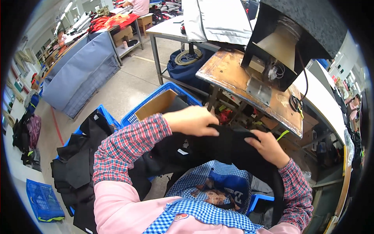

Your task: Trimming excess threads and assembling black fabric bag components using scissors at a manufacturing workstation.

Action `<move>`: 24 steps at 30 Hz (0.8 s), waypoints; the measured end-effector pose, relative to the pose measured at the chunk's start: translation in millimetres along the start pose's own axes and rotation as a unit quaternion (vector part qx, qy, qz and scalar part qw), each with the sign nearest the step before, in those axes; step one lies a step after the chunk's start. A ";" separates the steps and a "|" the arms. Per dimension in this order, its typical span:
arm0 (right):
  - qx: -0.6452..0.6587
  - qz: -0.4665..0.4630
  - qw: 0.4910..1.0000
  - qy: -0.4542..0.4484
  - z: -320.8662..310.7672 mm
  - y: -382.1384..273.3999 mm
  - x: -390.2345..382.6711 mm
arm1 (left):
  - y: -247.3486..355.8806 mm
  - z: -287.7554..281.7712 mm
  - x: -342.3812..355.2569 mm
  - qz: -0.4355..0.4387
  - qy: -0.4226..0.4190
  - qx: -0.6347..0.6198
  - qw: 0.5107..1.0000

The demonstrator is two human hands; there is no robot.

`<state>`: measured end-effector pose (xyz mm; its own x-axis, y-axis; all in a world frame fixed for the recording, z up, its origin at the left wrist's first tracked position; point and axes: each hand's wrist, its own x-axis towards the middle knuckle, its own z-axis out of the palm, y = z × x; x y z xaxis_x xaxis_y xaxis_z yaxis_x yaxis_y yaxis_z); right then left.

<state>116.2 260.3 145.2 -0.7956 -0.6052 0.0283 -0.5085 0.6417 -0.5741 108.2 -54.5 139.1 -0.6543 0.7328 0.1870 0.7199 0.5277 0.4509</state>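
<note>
A long black fabric piece [230, 148] is stretched between my two hands and hangs in a curve above my lap. My left hand [194, 121] grips its upper edge, with the fingers bent over the cloth. Farther right, my right hand [269, 148] pinches the same edge between thumb and fingers. A small white label [182, 151] shows on the dark cloth below my left hand. Beneath the fabric lies my blue-and-white checked apron [202, 173].
A wooden worktable [222, 70] ahead bears a black machine housing [272, 46] and black-handled scissors [296, 104]. Blue plastic baskets [130, 117] stand ahead-left; black pieces [80, 160] heap at left. A grey-covered cart [80, 72] is farther off. Other people work in the background.
</note>
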 end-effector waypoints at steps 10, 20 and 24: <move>-0.078 0.035 0.993 0.086 -51.1 31.2 19.9 | -28.3 -44.3 105.5 -0.124 0.059 0.075 0.988; -0.322 0.040 0.936 0.134 -99.3 78.6 37.5 | -49.4 -30.5 214.2 -0.073 0.136 0.218 0.964; -0.323 0.063 0.940 0.090 -113.4 118.8 62.3 | -62.7 -33.4 243.9 -0.096 0.116 0.220 0.964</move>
<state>-31.1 352.3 171.5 -0.8766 -0.4524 0.1642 -0.4535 0.8906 0.0331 -104.3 76.8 185.6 -0.7822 0.5151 0.3505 0.5761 0.8122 0.0921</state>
